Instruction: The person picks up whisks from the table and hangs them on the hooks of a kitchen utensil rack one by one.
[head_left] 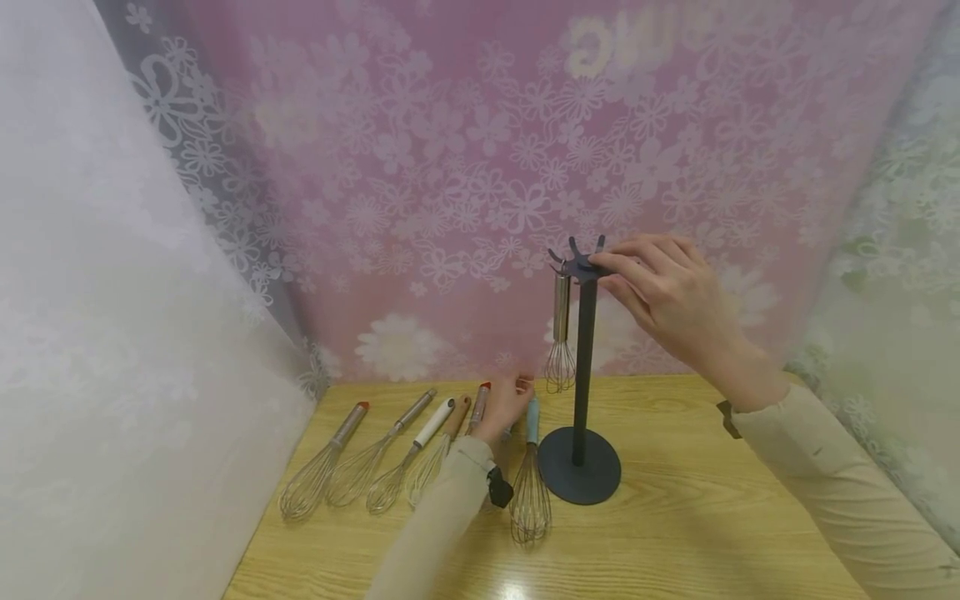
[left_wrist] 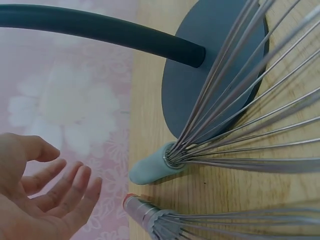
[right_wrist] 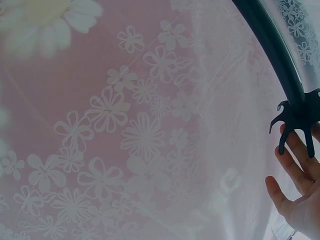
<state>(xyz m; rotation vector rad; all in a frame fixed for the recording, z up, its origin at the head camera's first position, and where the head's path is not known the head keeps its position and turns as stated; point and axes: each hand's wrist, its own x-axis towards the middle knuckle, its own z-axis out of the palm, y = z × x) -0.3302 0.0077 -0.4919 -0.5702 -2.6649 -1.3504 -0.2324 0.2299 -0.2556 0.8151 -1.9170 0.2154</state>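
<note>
With the right hand (head_left: 666,282) seemingly pinching the top of the black stand (head_left: 585,358), the left hand (head_left: 506,407), empty and loosely curved, does best to lift the teal-handled whisk (head_left: 531,467), lying on the worktop (head_left: 690,492) beside the stand, by its handle (left_wrist: 150,167).

Right hand (head_left: 667,287) raised, left hand (head_left: 507,407) (loosely curved) lower.

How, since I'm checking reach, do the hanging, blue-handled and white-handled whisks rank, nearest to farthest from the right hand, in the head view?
1. Hanging whisk: on the stand, left of the right hand.
2. Blue-handled whisk: on the table, lower left.
3. White-handled whisk: farther left.
</note>
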